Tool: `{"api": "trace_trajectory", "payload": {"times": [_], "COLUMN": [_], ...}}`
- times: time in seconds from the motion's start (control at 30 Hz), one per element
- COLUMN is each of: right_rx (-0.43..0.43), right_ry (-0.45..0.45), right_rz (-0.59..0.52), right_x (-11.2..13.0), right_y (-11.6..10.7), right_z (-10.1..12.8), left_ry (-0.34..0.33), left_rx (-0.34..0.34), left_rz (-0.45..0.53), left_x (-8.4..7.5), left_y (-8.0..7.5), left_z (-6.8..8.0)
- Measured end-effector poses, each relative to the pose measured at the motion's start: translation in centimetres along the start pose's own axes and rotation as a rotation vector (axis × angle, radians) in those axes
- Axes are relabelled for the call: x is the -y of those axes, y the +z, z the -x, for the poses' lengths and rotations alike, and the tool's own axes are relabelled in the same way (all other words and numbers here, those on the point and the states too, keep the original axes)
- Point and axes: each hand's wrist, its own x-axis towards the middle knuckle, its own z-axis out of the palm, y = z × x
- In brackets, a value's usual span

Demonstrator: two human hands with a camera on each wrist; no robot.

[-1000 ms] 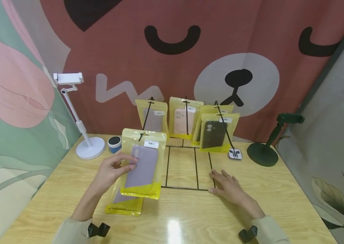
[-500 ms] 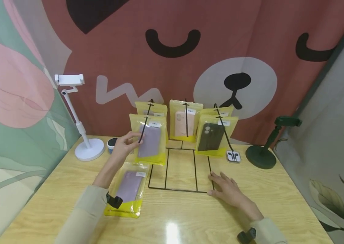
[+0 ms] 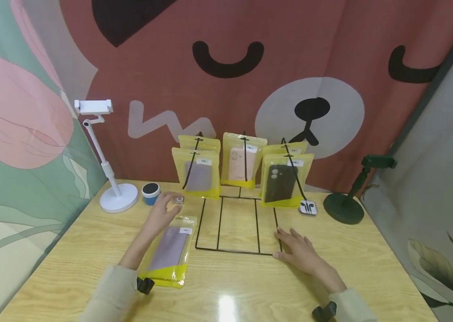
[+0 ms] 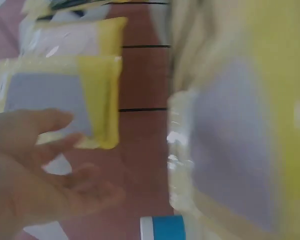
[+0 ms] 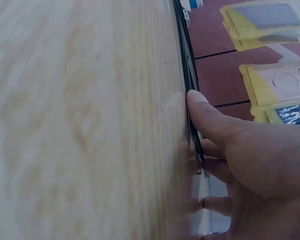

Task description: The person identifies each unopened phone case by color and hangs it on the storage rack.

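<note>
Purple case packet (image 3: 196, 173): hung on wire rack (image 3: 237, 223), upper centre, front-left hook.
Left hand (image 3: 161, 213): empty, fingers relaxed, just below it.
Second purple packet (image 3: 168, 248): flat on table (image 3: 69, 250), not yet hung.
Right hand (image 3: 299, 251): flat, fingers straight, pressing rack base.

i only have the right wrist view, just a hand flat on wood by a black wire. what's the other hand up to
Observer: The left hand is empty, fingers relaxed, above the top of a yellow packet with a purple case lying flat on the table.
Operator: any packets hanging on that rack
Observer: Yes, a purple case packet hangs at the front of the left hook of the black wire rack, with a pink one and a dark one beside it.
Operator: where's my hand against the rack
Observer: The right hand lies flat at the rack base's front right corner.
</note>
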Motion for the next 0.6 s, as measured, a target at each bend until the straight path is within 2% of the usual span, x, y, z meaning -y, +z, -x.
{"api": "trace_trajectory", "payload": {"times": [0.07,0.13,0.23,0.4,0.6], "right_rx": [0.000,0.000,-0.003,-0.004,0.005], "right_ry": [0.000,-0.001,-0.004,0.000,0.003], "right_rz": [0.003,0.003,0.002,-0.009,0.002], "right_x": [0.0,0.0,0.0,0.1,0.0], "right_y": [0.1,0.0,-0.2,-0.3,-0.3], "right_z": [0.0,-0.1,-0.1,0.0,0.1], "left_ry": [0.001,-0.019,-0.060,-0.111,-0.213], "left_rx": [0.029,0.088,0.189,0.291,0.332], "left_rz": [-0.201,-0.359,-0.515,-0.565,-0.559], "left_x": [0.5,0.9,0.9,1.0,0.9], "left_y": [0.6,1.0,1.4,1.2,0.4], "left_z": [2.2,4.1,6.6,8.5,8.7]}}
